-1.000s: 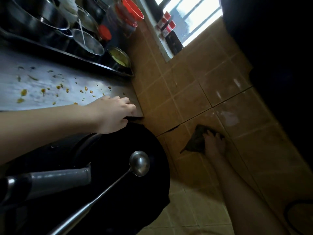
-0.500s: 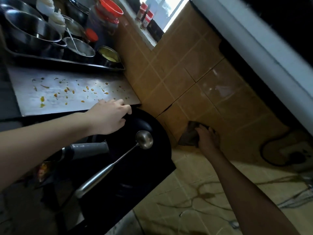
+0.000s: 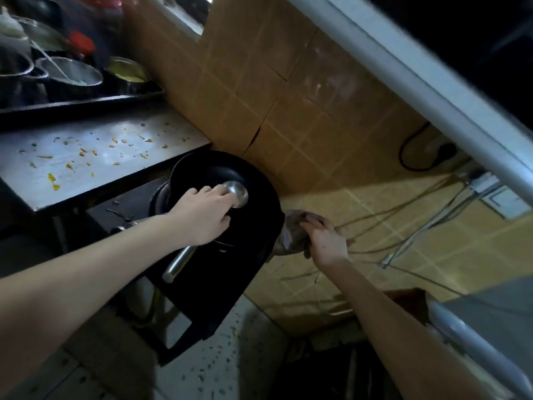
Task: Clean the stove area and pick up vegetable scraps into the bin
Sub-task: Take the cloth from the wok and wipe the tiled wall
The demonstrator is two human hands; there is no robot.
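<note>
Scraps (image 3: 83, 153) lie on the worktop (image 3: 121, 183), left of frame, while the left hand (image 3: 206, 216) curls its fingers (image 3: 227, 199) over the ladle (image 3: 241, 193) and the right hand (image 3: 324, 242) clutches a cloth (image 3: 290, 235); a jolted ladle could topple.

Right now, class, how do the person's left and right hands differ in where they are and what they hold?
Place: the left hand is over the wok, while the right hand is beside the wok's right edge, in front of the tiles.
Hold: the left hand grips the metal ladle, while the right hand clutches a dark cloth.
Shared: both hold something, backs of the hands up.
</note>
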